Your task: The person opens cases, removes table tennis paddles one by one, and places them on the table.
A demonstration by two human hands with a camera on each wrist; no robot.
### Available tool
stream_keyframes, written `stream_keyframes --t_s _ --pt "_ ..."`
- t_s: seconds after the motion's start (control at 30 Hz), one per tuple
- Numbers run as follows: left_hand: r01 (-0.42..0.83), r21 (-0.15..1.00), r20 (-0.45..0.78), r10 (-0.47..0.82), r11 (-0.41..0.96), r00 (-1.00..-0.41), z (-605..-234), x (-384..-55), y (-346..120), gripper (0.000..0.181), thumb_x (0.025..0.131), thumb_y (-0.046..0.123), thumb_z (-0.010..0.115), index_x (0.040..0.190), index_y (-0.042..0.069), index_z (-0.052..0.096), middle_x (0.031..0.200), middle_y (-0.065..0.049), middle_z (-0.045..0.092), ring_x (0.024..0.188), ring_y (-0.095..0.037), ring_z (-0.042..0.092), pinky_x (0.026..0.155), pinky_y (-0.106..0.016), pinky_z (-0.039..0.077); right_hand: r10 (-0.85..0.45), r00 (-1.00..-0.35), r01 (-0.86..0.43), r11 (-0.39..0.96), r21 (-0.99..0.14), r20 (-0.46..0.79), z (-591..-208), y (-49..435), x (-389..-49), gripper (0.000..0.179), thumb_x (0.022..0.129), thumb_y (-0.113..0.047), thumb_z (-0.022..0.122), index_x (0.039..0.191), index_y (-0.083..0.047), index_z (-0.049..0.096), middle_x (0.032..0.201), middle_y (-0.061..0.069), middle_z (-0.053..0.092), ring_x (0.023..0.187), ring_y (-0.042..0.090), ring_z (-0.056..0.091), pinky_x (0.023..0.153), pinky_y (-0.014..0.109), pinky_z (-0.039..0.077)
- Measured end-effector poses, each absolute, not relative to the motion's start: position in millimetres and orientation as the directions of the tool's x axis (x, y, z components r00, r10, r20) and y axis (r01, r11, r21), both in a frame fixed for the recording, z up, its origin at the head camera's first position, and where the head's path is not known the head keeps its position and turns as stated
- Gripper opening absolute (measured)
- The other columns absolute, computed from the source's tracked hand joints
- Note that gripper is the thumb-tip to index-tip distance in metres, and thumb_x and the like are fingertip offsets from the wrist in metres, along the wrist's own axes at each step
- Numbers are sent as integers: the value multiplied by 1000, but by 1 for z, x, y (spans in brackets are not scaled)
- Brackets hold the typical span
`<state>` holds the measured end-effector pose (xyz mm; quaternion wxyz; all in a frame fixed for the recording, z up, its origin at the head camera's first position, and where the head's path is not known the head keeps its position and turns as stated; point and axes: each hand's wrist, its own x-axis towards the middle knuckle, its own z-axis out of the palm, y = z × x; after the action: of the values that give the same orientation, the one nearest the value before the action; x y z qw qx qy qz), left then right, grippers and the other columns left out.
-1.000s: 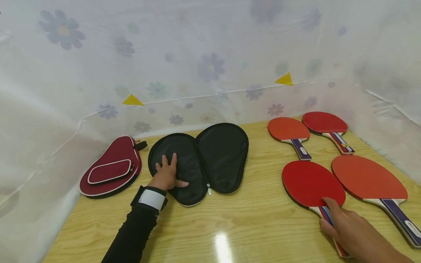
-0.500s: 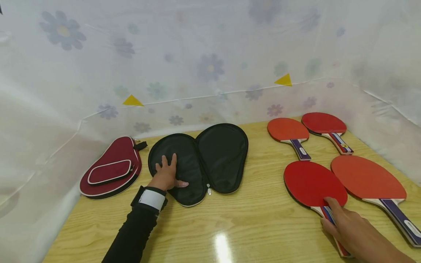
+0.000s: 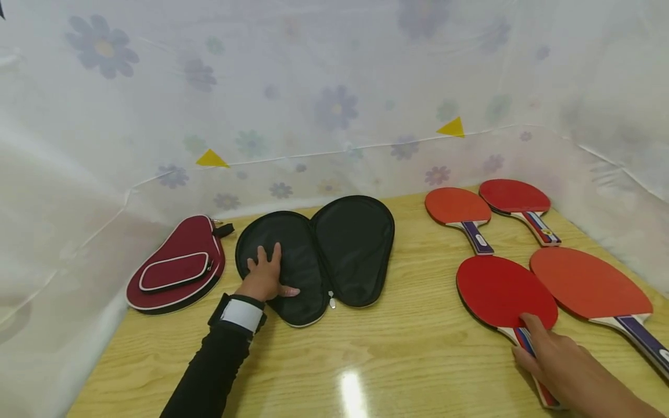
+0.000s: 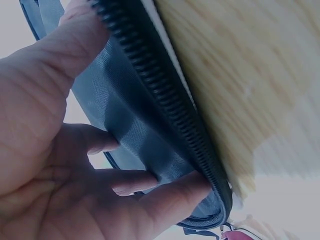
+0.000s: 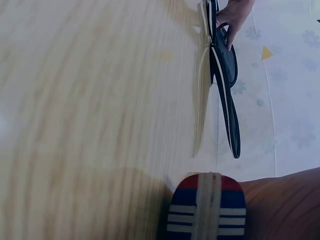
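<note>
A black paddle case (image 3: 358,252) lies unzipped and spread flat, its two halves side by side. My left hand (image 3: 263,278) rests with spread fingers on the lining of the left half; the left wrist view shows the fingertips touching the fabric beside the zipper (image 4: 155,90). At the right, my right hand (image 3: 567,366) grips a red table tennis paddle (image 3: 504,290) by its striped handle (image 5: 206,215), the thumb lying on the red rubber. An orange-red paddle (image 3: 590,281) lies close against it on the right. The palm side of the right hand is hidden.
A closed maroon paddle case (image 3: 180,241) with a small front pocket lies at the left. Two more paddles, an orange one (image 3: 457,205) and a red one (image 3: 514,195), lie at the back right. A flowered white curtain (image 3: 334,87) borders the wooden table (image 3: 397,354).
The right hand has shifted the red paddle slightly to the right, and the orange-red paddle beside it has moved a little right too. My left hand stays in place on the case.
</note>
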<state>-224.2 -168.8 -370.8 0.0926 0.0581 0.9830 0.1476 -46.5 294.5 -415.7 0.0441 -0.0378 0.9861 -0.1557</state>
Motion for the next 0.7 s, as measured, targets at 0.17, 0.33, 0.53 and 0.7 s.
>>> stream_keyframes --t_s 0.17,0.33,0.53,0.7 --pt "92 298 -161 145 950 -976 -371 -225 -170 118 81 34 85 160 -2 6 158 -42 -2 139 -69 6 102 -71 37 -105 -991 -77 949 -304 -77 -415 296 -47 52 95 -20 69 121 4 30 63 1 40 53 12 43 50 27 36" --pt "87 300 -163 141 950 -976 -370 -224 -170 118 81 34 85 160 -2 6 158 -42 -2 139 -69 6 101 -71 37 -99 -991 -68 949 -309 -86 -416 297 -48 53 96 -21 69 122 3 30 62 1 41 53 13 43 50 28 37" --pt "86 302 -161 140 950 -977 -370 -223 -169 118 81 34 85 160 -2 6 158 -41 -1 140 -69 6 101 -71 38 -36 -977 36 944 -329 -209 -415 298 -52 57 96 -37 67 118 1 31 66 3 43 58 15 49 54 34 42" --pt "86 303 -158 139 949 -978 -370 -223 -169 117 81 34 85 161 -2 6 159 -41 -2 140 -68 6 101 -71 37 20 -980 71 964 -255 -200 -406 295 -55 67 93 -58 63 113 1 37 71 7 46 57 18 49 51 37 39"
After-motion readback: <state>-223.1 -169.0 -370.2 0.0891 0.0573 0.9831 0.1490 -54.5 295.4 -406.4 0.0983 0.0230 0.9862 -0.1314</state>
